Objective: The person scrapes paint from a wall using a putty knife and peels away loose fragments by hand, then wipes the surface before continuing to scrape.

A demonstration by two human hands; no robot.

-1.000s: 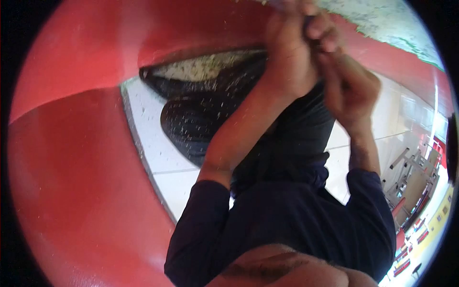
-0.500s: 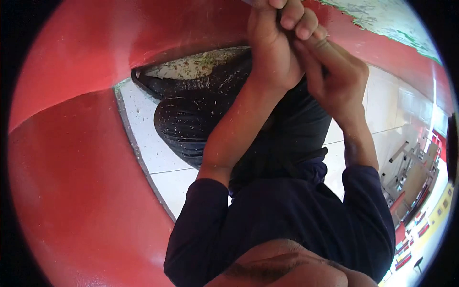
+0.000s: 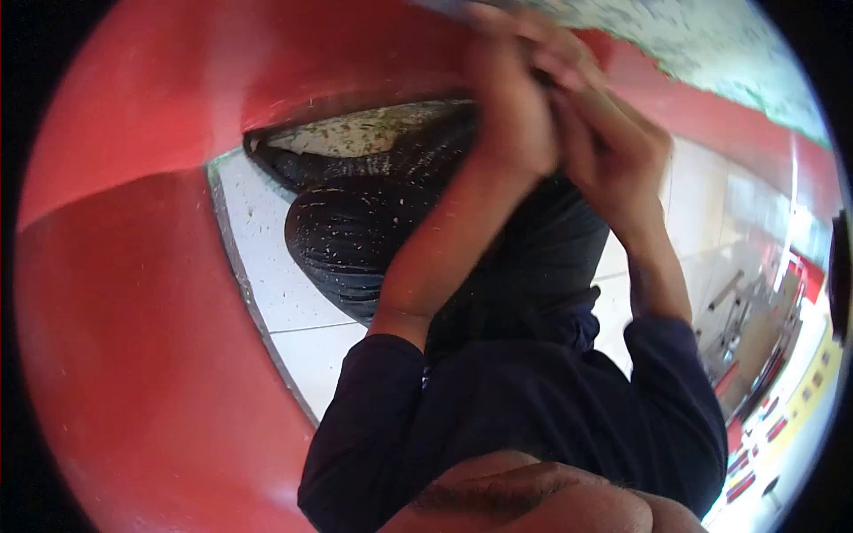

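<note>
My left hand (image 3: pixel 515 111) is raised at the top of the head view, its fingers closed and blurred by motion. Pressed against it, my right hand (image 3: pixel 613 147) has its fingers wrapped over the left hand's fingers. Both hands seem to grip one thing between them, mostly hidden by the fingers. A flat greyish piece (image 3: pixel 435 6) juts past the fingertips at the upper edge; its kind I cannot make out. Just beyond the hands is a red wall (image 3: pixel 355 53), with a rough whitish and green patch (image 3: pixel 702 40) bare of red paint at upper right.
Small pale flakes are scattered over my dark trousers (image 3: pixel 342 235) and the white floor tiles (image 3: pixel 253 213). Another red wall face (image 3: pixel 142 338) stands close on my left. A worn, flaked patch (image 3: pixel 342 138) lies low on the front wall. Stacked furniture (image 3: pixel 755 333) stands far right.
Both hands have shifted slightly, the right one a little to the left, and they are now more blurred. The view has tilted a little. Their grip stays together.
</note>
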